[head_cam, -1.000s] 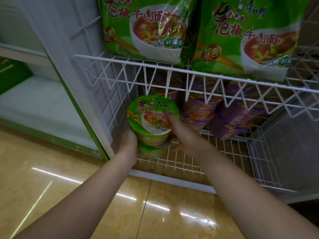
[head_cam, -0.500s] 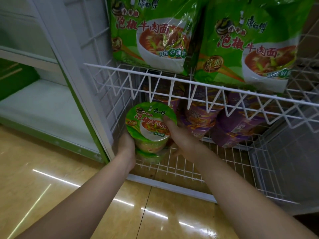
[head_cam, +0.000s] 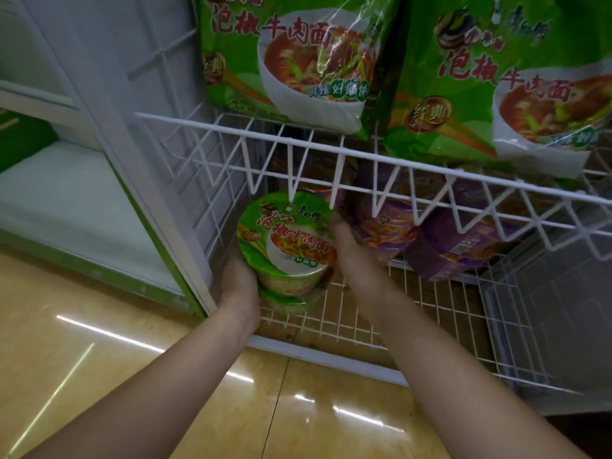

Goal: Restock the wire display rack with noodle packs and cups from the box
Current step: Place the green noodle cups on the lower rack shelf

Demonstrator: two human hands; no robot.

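Two bare forearms reach from the bottom of the view into the lowest shelf of a white wire display rack (head_cam: 371,157). Between the hands sits a green noodle cup (head_cam: 286,240), tilted so its printed lid faces up and out, at the left end of that shelf. The left hand (head_cam: 240,286) cups the lower left side of the cup, fingers curled around behind it and out of sight. The right hand (head_cam: 354,256) presses against the cup's right side, its thumb lying up along the lid's rim — the other fingers are hidden behind the cup. A second green cup (head_cam: 291,301) lies directly beneath the held one, resting on the wire floor. Just to the right, purple noodle cups (head_cam: 384,233) lie on their sides, with more purple packaging (head_cam: 453,246) beyond them. On the shelf above stand two large green noodle packs (head_cam: 291,58), side by side. A glossy tan floor (head_cam: 99,359) reflects strip lights below.
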